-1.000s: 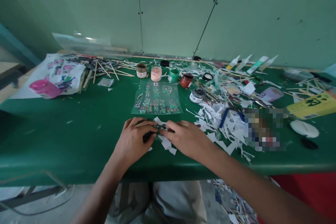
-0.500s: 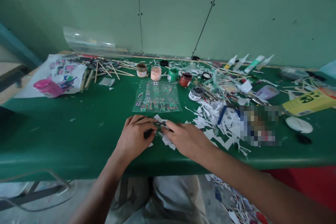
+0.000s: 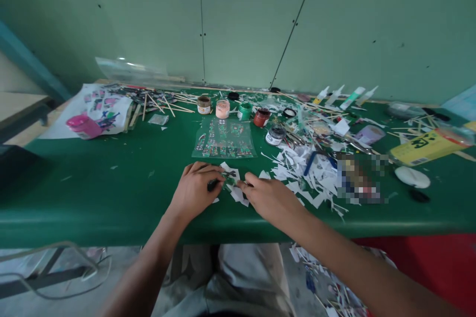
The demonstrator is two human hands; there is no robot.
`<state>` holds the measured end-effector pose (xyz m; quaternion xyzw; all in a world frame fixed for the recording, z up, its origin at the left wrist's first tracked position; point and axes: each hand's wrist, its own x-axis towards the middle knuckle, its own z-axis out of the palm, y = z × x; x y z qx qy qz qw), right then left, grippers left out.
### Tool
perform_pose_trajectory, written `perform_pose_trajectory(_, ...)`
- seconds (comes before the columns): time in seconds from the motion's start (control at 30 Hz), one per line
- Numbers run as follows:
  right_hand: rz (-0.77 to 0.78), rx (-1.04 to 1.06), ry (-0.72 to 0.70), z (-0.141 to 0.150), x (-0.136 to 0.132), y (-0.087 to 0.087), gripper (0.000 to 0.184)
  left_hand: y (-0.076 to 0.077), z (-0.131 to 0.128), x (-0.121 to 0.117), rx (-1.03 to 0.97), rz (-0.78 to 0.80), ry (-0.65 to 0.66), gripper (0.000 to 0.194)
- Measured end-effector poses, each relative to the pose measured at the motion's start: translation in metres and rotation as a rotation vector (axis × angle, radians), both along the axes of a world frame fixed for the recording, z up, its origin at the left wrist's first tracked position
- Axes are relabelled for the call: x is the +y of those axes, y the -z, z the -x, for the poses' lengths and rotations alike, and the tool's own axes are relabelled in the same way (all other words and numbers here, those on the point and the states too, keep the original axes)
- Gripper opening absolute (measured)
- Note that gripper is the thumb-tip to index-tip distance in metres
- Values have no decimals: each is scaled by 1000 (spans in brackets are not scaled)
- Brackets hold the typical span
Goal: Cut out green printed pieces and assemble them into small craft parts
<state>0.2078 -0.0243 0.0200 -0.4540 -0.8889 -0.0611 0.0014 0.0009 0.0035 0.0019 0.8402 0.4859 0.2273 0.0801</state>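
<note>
My left hand [image 3: 197, 189] is closed, its fingertips pinched down on the table's near middle. A small black thing [image 3: 212, 184] shows between its thumb and fingers, too covered to name. My right hand [image 3: 270, 197] is curled, thumb and forefinger pressed together; what they hold, if anything, is too small to make out. Between the fingertips lies a white paper piece [image 3: 233, 170] with a dark figure on it, and a small greenish clear piece [image 3: 228, 186] partly under my fingers. More white paper [image 3: 238, 195] lies just below. Beyond my hands is a clear sheet [image 3: 225, 139] with small coloured patterns.
Open paint jars [image 3: 222, 108] stand in a row behind the sheet. Paper scraps [image 3: 297, 168] heap up at right, by a blue-handled tool [image 3: 311, 161]. A yellow-labelled container [image 3: 420, 147] lies far right. A pink jar [image 3: 85, 126] and thin sticks [image 3: 163, 104] are at left.
My right hand has drawn slightly right, away from the left, baring more of the dark-figured paper between them. My left hand keeps its pinch. The view has shifted a little.
</note>
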Motion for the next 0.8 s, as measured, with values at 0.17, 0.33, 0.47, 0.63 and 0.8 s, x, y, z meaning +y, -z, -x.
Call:
perform_pose_trajectory(0.17, -19, 7, 8, -8, -7, -1, 43, 0, 1, 0, -1, -14, 8, 15)
perform_pose_trajectory(0.33, 45, 52, 57, -20, -10, -7, 36, -3, 0, -1, -2, -7, 1, 16)
perform_pose_trajectory(0.47, 63, 189, 103, -27, -11, -10, 32, -5, -1, -3, 0, -38, -1, 17)
perform_pose_trajectory(0.63, -139, 363, 227, -16, -12, -3, 36, -5, -3, -6, 69, -116, -13, 18)
perform_pose_trajectory(0.8, -62, 431, 325, 3, -7, 6, 34, -7, -3, -9, 115, -104, 23, 18)
